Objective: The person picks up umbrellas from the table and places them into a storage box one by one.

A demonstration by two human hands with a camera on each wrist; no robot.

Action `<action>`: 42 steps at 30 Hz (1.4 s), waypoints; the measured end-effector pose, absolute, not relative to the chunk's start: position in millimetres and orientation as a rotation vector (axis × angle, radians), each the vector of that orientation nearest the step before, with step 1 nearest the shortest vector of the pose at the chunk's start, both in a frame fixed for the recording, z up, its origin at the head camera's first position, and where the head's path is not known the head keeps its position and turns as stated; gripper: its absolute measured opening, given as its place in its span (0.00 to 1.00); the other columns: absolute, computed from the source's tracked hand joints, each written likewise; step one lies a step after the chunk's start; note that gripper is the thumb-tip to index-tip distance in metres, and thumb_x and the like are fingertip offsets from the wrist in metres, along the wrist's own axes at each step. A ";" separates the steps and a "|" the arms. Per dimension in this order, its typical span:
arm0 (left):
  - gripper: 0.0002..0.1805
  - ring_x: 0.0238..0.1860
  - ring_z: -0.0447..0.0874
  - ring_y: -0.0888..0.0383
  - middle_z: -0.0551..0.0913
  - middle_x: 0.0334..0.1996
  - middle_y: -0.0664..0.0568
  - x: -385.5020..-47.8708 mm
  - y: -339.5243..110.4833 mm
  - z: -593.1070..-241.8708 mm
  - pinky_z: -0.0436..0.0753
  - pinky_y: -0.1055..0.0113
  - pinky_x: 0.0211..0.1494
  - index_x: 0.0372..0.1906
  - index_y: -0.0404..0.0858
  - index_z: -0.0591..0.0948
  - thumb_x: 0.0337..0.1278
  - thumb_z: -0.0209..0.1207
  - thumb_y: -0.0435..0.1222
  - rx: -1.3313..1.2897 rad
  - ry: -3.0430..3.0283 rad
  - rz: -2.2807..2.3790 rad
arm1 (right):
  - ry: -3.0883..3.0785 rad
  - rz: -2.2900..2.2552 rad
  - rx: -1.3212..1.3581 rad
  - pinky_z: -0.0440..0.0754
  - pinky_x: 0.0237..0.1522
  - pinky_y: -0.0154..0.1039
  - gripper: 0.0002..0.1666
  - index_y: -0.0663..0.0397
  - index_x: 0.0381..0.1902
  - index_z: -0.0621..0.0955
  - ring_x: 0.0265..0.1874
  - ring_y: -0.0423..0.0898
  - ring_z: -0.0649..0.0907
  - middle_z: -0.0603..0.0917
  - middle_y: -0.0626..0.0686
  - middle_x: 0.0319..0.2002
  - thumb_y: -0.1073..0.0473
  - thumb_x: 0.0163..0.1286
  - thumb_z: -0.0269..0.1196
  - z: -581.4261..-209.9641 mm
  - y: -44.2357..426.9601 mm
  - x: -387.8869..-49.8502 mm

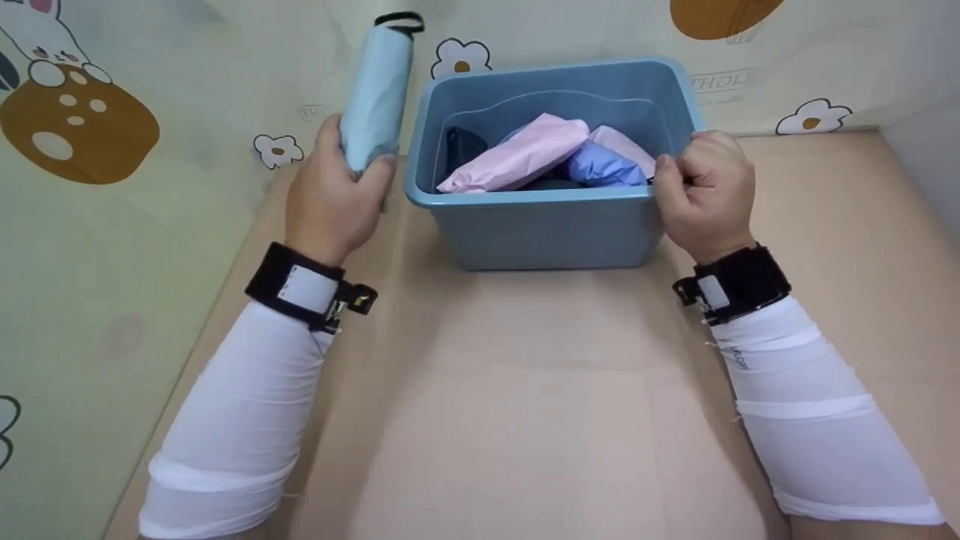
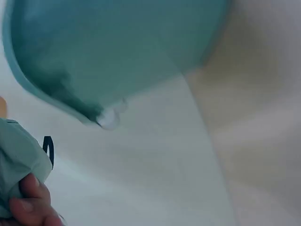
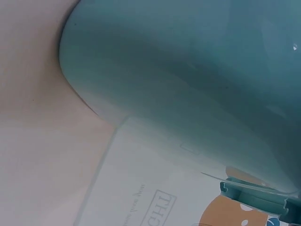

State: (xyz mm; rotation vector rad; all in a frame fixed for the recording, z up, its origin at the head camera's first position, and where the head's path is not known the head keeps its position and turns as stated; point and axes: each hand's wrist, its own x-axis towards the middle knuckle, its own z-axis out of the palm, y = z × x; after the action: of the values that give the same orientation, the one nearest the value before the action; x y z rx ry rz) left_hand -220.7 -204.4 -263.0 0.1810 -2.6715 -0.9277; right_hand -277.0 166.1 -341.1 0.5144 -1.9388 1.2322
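Observation:
My left hand (image 1: 337,191) grips a light blue folded umbrella (image 1: 377,90) by its lower end, held nearly upright to the left of the bin. A black strap loops from its top. In the left wrist view, fingertips (image 2: 35,202) curl against the umbrella's fabric (image 2: 21,150). My right hand (image 1: 709,195) grips the right rim of a blue plastic bin (image 1: 547,232), thumb on the near side. Inside the bin lie a pink wrapped bundle (image 1: 517,157), a blue one (image 1: 604,163) and a dark one (image 1: 465,146), partly hidden by the front wall.
The bin stands on a light brown tabletop (image 1: 555,390), at its far edge. Behind and to the left is a pale wall covering (image 1: 187,225) printed with flowers and a rabbit. A plain pale wall (image 1: 919,150) bounds the right side.

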 end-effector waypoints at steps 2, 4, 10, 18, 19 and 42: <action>0.38 0.48 0.84 0.51 0.83 0.59 0.45 -226.1 -181.9 -254.3 0.84 0.54 0.45 0.79 0.44 0.64 0.70 0.55 0.55 0.136 -2.708 -0.945 | -1.947 1.234 0.511 0.60 0.39 0.32 0.27 0.65 0.08 0.64 0.28 0.38 0.66 0.61 0.60 0.13 0.61 0.64 0.58 -340.0 166.2 -277.6; 0.39 0.49 0.84 0.53 0.83 0.60 0.47 -233.5 -159.4 -250.0 0.85 0.57 0.46 0.79 0.46 0.63 0.70 0.56 0.56 0.077 -2.753 -0.948 | -1.956 1.242 0.507 0.63 0.42 0.31 0.27 0.65 0.08 0.64 0.29 0.37 0.66 0.60 0.58 0.13 0.61 0.65 0.58 -340.1 165.7 -277.5; 0.40 0.54 0.84 0.56 0.82 0.64 0.49 -255.4 -103.8 -255.7 0.84 0.58 0.53 0.81 0.45 0.59 0.72 0.55 0.55 -0.068 -2.896 -0.878 | -1.966 1.284 0.514 0.65 0.44 0.31 0.27 0.65 0.10 0.64 0.31 0.37 0.67 0.59 0.46 0.16 0.61 0.67 0.57 -344.1 157.9 -277.5; 0.39 0.49 0.87 0.54 0.86 0.57 0.49 -268.8 -56.4 -260.1 0.85 0.56 0.54 0.78 0.41 0.65 0.73 0.54 0.59 -0.134 -3.019 -0.531 | -1.911 1.282 0.546 0.72 0.54 0.32 0.28 0.64 0.10 0.63 0.27 0.42 0.64 0.59 0.57 0.14 0.60 0.66 0.58 -345.9 143.8 -282.8; 0.38 0.49 0.87 0.54 0.87 0.57 0.49 -269.2 -52.1 -260.5 0.84 0.56 0.54 0.77 0.41 0.66 0.73 0.54 0.59 -0.146 -3.030 -0.497 | -1.911 1.279 0.549 0.72 0.54 0.32 0.28 0.64 0.10 0.63 0.26 0.42 0.64 0.60 0.58 0.14 0.59 0.66 0.58 -345.9 142.6 -283.1; 0.45 0.59 0.83 0.54 0.84 0.65 0.54 -284.2 -12.0 -250.7 0.64 0.49 0.78 0.87 0.55 0.40 0.76 0.35 0.69 -0.304 -3.367 -0.288 | -1.929 1.289 0.547 0.72 0.53 0.31 0.28 0.66 0.10 0.67 0.27 0.38 0.66 0.63 0.59 0.14 0.59 0.69 0.58 -346.2 142.6 -282.2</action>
State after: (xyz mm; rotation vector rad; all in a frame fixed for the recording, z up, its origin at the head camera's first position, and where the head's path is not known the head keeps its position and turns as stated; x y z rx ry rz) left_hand -284.2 -12.0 -250.7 -0.3036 -3.3668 -0.2880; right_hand -282.2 142.6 -346.2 0.5471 -1.9287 1.2887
